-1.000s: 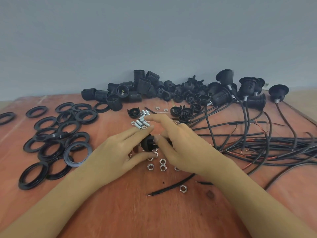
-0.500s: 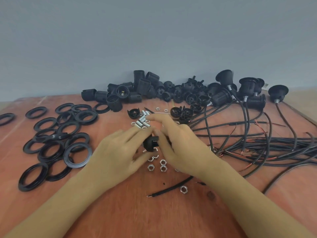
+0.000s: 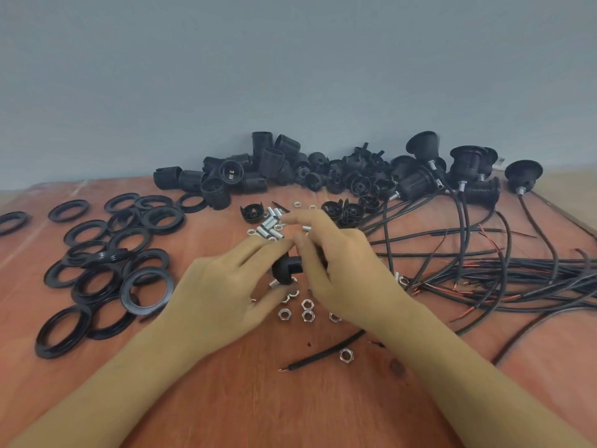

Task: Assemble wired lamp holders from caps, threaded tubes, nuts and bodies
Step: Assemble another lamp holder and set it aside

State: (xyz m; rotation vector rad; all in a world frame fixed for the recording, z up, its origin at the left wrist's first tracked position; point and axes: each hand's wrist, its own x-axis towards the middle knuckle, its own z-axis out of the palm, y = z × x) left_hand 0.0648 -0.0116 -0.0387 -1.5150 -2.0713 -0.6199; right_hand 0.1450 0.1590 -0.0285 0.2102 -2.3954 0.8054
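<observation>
The left hand (image 3: 223, 286) curls its thumb and fingers round a black lamp-holder cap (image 3: 286, 270). The right hand (image 3: 342, 276) pinches the cap's right side with bent fingers. The cap is round with a raised hub, held mid-table just above loose nuts (image 3: 307, 310).

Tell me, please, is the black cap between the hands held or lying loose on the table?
Held: the left hand and right hand both pinch the cap. Whether it touches the table, cannot tell.
</observation>
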